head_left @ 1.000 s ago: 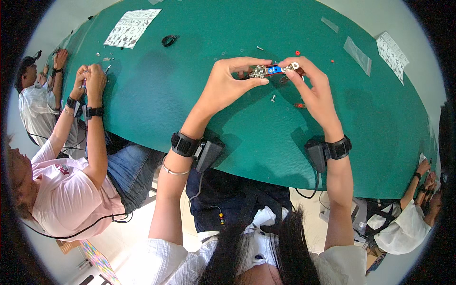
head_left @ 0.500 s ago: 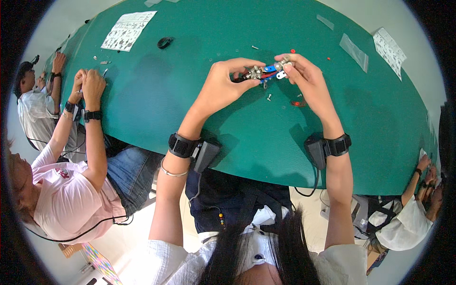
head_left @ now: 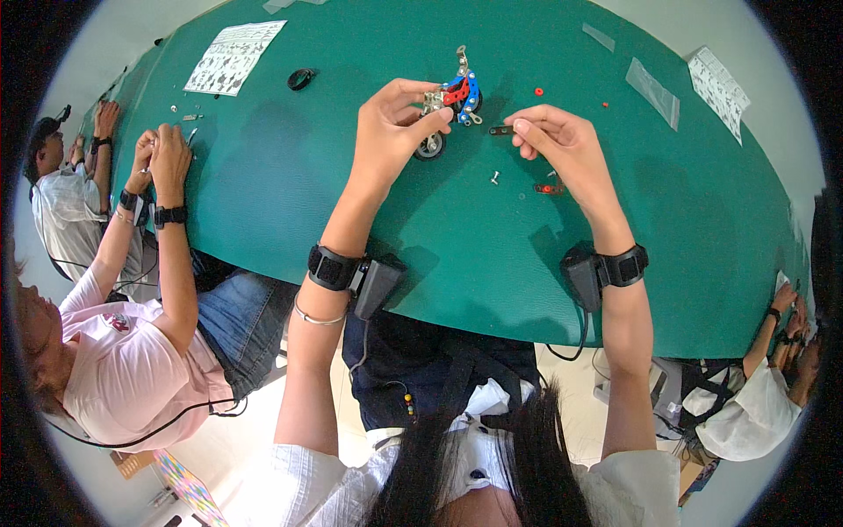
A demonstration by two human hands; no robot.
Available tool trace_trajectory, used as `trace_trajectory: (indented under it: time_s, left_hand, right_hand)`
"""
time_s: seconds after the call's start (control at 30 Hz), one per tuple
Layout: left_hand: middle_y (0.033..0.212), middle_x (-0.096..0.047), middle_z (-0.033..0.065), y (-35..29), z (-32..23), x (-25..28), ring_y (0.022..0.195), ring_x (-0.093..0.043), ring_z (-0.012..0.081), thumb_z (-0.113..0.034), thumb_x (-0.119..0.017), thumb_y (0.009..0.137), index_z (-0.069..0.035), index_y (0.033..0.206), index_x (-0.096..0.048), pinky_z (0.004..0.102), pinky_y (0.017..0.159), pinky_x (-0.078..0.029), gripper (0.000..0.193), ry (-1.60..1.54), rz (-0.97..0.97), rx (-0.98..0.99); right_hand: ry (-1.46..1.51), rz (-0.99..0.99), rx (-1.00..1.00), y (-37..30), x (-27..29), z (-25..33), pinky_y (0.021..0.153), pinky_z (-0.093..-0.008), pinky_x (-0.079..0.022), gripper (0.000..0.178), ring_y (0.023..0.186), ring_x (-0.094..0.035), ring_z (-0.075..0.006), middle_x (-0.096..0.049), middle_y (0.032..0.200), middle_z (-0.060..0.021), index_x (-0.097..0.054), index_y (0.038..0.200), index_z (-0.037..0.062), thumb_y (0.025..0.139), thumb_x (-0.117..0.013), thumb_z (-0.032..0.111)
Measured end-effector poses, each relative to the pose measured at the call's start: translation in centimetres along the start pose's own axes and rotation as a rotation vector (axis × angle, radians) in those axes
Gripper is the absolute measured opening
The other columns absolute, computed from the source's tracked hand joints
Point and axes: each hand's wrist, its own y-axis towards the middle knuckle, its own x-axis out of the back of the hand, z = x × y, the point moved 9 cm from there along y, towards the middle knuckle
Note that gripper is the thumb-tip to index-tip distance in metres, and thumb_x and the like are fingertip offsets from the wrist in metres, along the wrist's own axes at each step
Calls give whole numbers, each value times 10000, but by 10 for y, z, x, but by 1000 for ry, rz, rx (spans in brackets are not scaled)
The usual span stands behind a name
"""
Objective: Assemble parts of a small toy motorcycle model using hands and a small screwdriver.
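Over the table, my left hand is closed on a small model vehicle built of blue, red and silver perforated metal strips with screws. A black wheel with a silver hub shows just below my left thumb. To the right, my right hand pinches a short dark strip with holes between thumb and fingertips, apart from the model. On the table below my right fingers lie a red and dark perforated piece and a pair of small silver screws. My left fingers hide part of the model.
A printed sheet and a black ring lie far left on the green table. A clear plastic bag and another sheet are far right. A small red ring sits beyond my right hand. Other people work left and right.
The model, held between both hands before, is now in my left hand alone, with its blue end turned up. My right hand has come away from it and holds the dark strip.
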Motion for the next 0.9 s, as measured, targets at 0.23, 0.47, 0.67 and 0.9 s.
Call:
trace_trajectory:
  time_s: [0.23,0.47,0.67,0.9]
  left_hand:
    - [977,-662,103,-2,5,-12,844,-659,166,-9,-731,790,15,1070,-558,279,734,-531,331,5,76,-1]
    - [1046,-624,110,-4,4,-23,894,-662,185,6,-732,786,2,1031,-521,281,737,-537,324,41,145,3]
    - [1040,-615,115,-4,2,-24,891,-663,188,-8,-736,790,4,1020,-528,287,738,-540,311,2,188,-19]
    - [1016,-613,89,-5,-2,-26,878,-648,167,-35,-743,793,2,1009,-547,281,738,-529,294,-37,204,-39]
  right_hand:
    - [64,-1,37,0,-5,3,660,-221,-493,164,732,-626,-101,-683,853,-70,-639,969,7,922,-621,162]
    - [136,37,35,4,-24,-7,672,-231,-498,161,758,-642,-122,-687,870,-90,-612,991,7,933,-603,157]
    - [182,-22,93,6,-20,-2,683,-228,-493,161,780,-636,-113,-681,884,-87,-611,1010,11,938,-595,154]
    - [80,-79,89,4,-17,0,639,-209,-469,152,712,-589,-77,-664,839,-51,-616,1006,20,931,-608,152]
